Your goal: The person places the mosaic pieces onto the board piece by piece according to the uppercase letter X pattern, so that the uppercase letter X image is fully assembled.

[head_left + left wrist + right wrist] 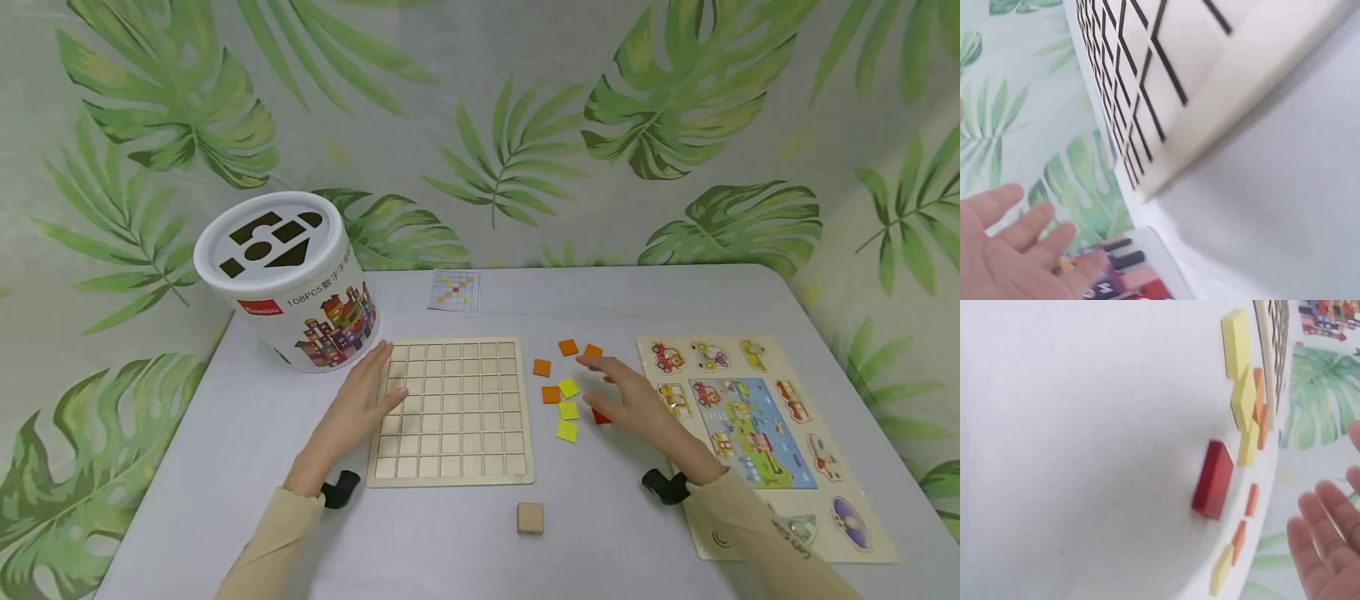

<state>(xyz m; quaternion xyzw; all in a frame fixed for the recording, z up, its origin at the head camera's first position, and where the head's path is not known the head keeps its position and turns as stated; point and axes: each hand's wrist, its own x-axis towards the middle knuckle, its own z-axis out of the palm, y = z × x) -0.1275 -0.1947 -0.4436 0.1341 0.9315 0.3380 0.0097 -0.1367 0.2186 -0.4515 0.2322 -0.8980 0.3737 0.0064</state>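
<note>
A pale wooden grid board (450, 408) lies in the middle of the grey table (225, 467); none of its cells holds a tile. My left hand (375, 387) rests flat on the board's left edge with straight fingers; the left wrist view shows its open palm (1016, 250) beside the board (1166, 75). My right hand (611, 387) is spread over loose tiles right of the board, holding nothing. A red tile (601, 417) lies half under it. Yellow tiles (568, 410) and orange tiles (567, 347) lie alongside. The right wrist view shows the red tile (1213, 479) apart from the fingers (1329, 550).
A white cylindrical toy bucket (288, 279) stands at the board's far left corner. A small pattern card (454, 290) lies behind the board. A wooden cube (529, 517) sits near the front edge. A vehicle peg puzzle (757, 433) fills the table's right side.
</note>
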